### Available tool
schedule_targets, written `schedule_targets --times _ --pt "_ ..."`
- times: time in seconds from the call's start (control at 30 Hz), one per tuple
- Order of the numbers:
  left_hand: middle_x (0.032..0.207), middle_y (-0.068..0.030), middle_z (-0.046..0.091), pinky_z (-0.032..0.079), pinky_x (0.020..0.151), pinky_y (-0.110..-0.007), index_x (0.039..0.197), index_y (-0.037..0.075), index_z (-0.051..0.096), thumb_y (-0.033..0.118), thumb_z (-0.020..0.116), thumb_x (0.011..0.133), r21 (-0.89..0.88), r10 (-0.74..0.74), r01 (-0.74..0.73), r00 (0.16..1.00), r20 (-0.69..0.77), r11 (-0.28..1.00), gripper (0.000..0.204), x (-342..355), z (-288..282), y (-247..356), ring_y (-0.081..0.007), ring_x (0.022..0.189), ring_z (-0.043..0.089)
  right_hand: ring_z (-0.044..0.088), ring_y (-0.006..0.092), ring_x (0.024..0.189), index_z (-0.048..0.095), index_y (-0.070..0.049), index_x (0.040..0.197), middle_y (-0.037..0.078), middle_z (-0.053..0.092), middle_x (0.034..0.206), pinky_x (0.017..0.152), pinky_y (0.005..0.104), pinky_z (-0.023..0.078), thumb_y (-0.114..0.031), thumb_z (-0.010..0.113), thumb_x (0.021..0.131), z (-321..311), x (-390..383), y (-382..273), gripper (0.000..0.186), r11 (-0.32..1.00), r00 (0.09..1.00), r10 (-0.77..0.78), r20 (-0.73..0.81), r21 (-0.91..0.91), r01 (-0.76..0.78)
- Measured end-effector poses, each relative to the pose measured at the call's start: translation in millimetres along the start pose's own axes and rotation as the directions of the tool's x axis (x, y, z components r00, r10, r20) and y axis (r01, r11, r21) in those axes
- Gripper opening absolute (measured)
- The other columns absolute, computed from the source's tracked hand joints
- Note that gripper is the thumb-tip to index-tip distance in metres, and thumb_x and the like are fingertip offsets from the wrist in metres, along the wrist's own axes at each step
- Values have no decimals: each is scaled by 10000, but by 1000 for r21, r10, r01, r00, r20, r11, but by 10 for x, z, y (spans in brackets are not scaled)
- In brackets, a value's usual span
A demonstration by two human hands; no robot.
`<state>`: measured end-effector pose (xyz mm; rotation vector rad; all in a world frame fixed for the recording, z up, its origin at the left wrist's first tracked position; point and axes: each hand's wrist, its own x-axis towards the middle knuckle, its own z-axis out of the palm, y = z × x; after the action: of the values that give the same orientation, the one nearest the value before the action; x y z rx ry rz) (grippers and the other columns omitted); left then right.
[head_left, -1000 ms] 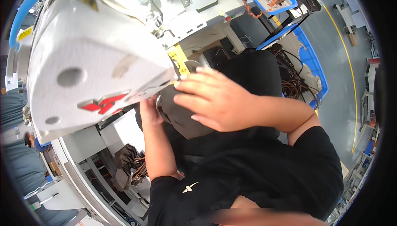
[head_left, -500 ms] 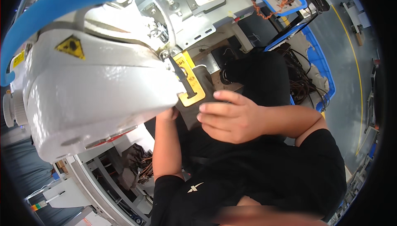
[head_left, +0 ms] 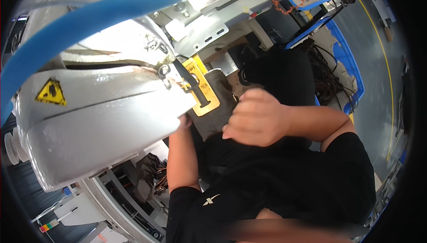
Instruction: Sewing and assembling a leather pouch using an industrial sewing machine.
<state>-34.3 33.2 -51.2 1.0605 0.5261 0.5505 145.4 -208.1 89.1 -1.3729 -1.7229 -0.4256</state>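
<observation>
Your right hand (head_left: 258, 117) is curled into a loose fist, the fingers (head_left: 238, 125) folded in and pressed together over the right edge of a grey-brown fabric piece (head_left: 219, 105); whether they pinch the cloth or only rest on it cannot be told. Your left hand (head_left: 184, 120) reaches up along the left side of the same fabric, and its fingers are hidden beneath the white machine head (head_left: 98, 123), so their state cannot be told. The fabric piece lies between the two hands, just left of the right knuckles, on the sewing bed. Above the fabric and up-left of the right fingers sits a yellow clamp plate (head_left: 202, 94) crossed by a dark metal foot. A yellow triangular warning label (head_left: 51, 92) marks the machine head, well left of both hands, and a blue tube (head_left: 84, 23) arcs above it. Black cloth (head_left: 284, 78) lies heaped just beyond the right knuckles.
</observation>
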Motion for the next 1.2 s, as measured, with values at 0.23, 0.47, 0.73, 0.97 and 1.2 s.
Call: schedule_targets --times 0.23,0.47,0.73,0.97,1.2 --pt "1308 -116 625 544 950 -363 1416 28 517 244 638 1000 -8 -48 47 986 -161 999 485 57 87 -88 -221 1143 643 574 303 695 577 -81 694 99 547 702 636 414 447 -329 768 887 -32 109 -61 368 673 704 603 375 234 -702" --pt "1329 -173 628 553 965 -388 1394 -14 529 267 617 1005 43 -33 48 956 -292 998 488 -13 250 -41 -266 1141 666 549 315 644 551 -9 698 116 539 684 615 423 434 -202 683 936 -92 221 51 333 521 664 559 496 412 -747" --pt "1231 -159 637 516 981 -400 1319 4 582 364 648 997 575 365 -203 913 -180 793 488 -434 536 285 -267 1072 649 581 244 646 601 -25 729 108 575 696 599 366 438 -222 734 891 -110 258 189 288 462 574 646 502 341 -818" --pt "893 -54 543 442 804 -405 1085 95 676 407 822 852 638 693 -765 412 591 -89 415 -846 946 908 -219 805 524 605 261 852 634 -25 872 126 618 806 756 374 479 -296 701 940 366 290 737 288 697 786 601 144 387 -603" --pt "832 -35 631 432 653 -352 984 47 717 88 866 759 621 490 -741 455 744 -254 273 -861 1090 974 -214 691 593 496 145 644 600 -3 791 94 569 687 603 344 439 -299 688 981 524 343 770 362 338 641 630 439 588 -735"
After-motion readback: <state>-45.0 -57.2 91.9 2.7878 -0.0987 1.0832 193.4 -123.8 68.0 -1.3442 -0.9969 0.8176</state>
